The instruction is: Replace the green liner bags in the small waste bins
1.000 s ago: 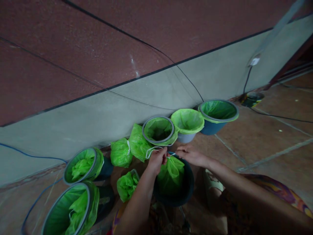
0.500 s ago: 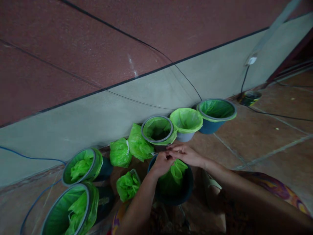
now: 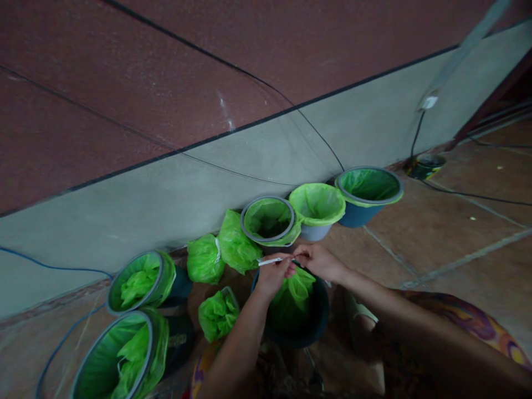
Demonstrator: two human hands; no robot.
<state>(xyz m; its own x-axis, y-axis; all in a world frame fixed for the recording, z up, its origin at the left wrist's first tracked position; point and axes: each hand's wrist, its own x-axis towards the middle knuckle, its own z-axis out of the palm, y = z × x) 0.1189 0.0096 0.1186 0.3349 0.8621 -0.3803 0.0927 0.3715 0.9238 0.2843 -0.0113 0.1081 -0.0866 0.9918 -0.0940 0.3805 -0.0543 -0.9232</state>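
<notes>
Both my hands work close together above a dark bucket [image 3: 321, 316] in front of me. Inside it is a green plastic bag [image 3: 291, 307], its top gathered up toward my fingers. A thin white strip [image 3: 269, 261] runs across the top of my left hand [image 3: 274, 275], whose curled fingers seem to hold it beside the bag's top. My right hand [image 3: 321, 262] pinches at the strip's right end. The fingertips partly hide the strip and the bag's neck, so I cannot tell whether they are joined.
Along the wall stand a grey-rimmed bucket [image 3: 267, 241], a pale lined bucket [image 3: 316, 231] and a blue one [image 3: 358, 216]. Tied green bags [image 3: 204, 260] lie left of them. More lined buckets [image 3: 164, 277] lean at left, near a blue cable [image 3: 54, 349]. A can [image 3: 428, 163] sits at right.
My hands have shifted slightly apart, and my right fingers have drawn into a pinch. More of the white strip now shows over my left hand.
</notes>
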